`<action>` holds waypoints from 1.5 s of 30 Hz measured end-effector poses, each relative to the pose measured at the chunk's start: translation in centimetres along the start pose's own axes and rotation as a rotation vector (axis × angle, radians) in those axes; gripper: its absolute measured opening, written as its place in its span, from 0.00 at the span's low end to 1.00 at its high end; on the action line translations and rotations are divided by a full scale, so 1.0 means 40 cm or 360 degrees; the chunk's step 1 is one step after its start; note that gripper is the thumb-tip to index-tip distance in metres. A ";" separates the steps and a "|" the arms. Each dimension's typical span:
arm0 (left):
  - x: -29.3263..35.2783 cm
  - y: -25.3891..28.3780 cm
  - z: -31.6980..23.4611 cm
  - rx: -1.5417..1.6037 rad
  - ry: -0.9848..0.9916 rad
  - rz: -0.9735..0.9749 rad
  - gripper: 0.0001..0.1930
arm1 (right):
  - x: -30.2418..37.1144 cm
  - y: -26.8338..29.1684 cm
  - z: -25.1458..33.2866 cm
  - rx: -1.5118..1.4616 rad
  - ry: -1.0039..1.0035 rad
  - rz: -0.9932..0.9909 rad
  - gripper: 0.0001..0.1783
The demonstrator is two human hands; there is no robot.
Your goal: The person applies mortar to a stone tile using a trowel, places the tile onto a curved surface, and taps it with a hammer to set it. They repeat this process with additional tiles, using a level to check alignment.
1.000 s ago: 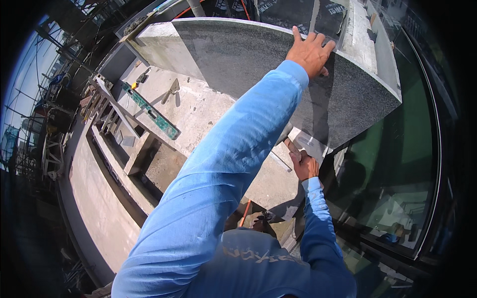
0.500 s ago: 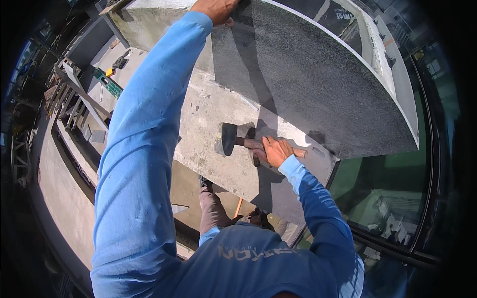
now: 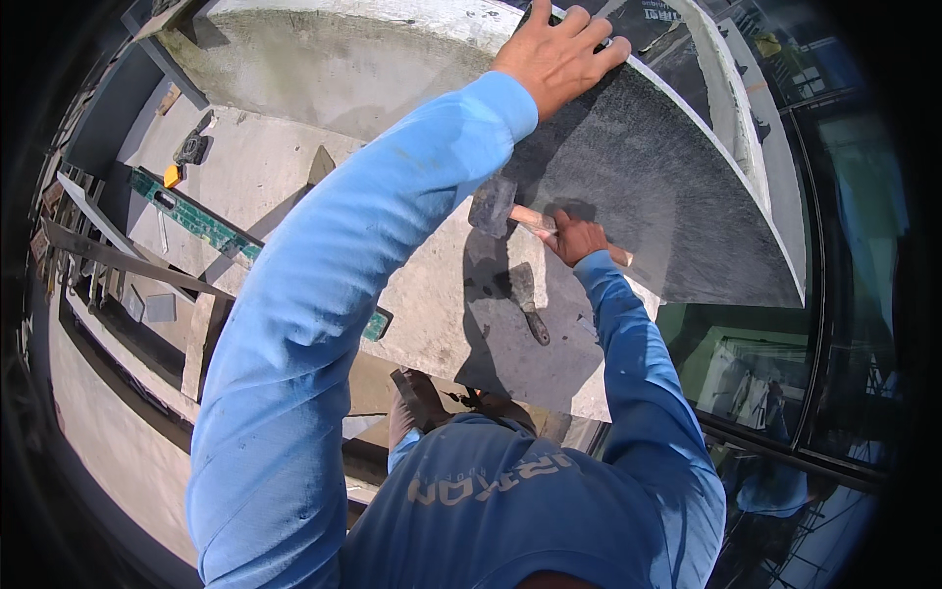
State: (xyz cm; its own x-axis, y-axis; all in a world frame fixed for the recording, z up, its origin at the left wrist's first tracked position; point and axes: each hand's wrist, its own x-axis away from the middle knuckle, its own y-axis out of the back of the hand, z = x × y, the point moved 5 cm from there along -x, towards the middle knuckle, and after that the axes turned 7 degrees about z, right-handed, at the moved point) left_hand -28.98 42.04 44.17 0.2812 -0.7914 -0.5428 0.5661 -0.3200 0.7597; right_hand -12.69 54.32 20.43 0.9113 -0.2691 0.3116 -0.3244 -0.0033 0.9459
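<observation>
With fingers spread, my left hand [image 3: 564, 59] rests over the top edge of a dark grey stone slab [image 3: 706, 206]. The slab stands on edge along the back of a concrete ledge, its pale upper rim curving down to the right. My right hand [image 3: 577, 240] is wrapped round the wooden handle of a mallet [image 3: 493, 206]. The mallet's dark block head points left, in front of the slab's lower left part; I cannot tell whether it touches the stone. Below it, a putty knife [image 3: 530, 302] lies on the ledge [image 3: 432, 294].
A green spirit level [image 3: 201, 218] lies to the left, running under my left sleeve. Near it are a yellow object [image 3: 173, 176] and a small dark object [image 3: 193, 147]. A weathered concrete wall [image 3: 324, 74] continues left of the slab. Dark-framed glass [image 3: 756, 373] borders the right side.
My left hand has shifted right along the slab's top edge. My right hand has raised the mallet off the ledge toward the slab, uncovering the putty knife.
</observation>
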 end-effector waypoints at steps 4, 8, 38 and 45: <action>-0.005 -0.003 0.000 0.0021 -0.0008 -0.0027 0.35 | 0.007 0.009 0.011 -0.0292 -0.0150 0.0053 0.39; -0.005 0.001 0.004 0.0042 0.0012 -0.0046 0.34 | 0.077 -0.080 0.066 -0.0495 -0.0327 0.0006 0.37; 1.636 -0.211 0.872 0.1360 0.2528 -0.0227 0.14 | 0.062 -0.031 0.859 -0.1232 0.0270 -0.0338 0.23; 1.369 0.429 1.122 0.2416 0.1896 -0.0785 0.28 | 0.081 0.036 1.059 -0.1495 0.0584 0.0231 0.26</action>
State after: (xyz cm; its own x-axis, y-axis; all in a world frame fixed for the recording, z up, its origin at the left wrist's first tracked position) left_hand -38.65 -30.17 43.54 0.9798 -0.0347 -0.1969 -0.0795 -0.9713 -0.2244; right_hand -20.92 12.65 18.98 0.9518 0.1059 0.2878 -0.2517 0.8056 0.5362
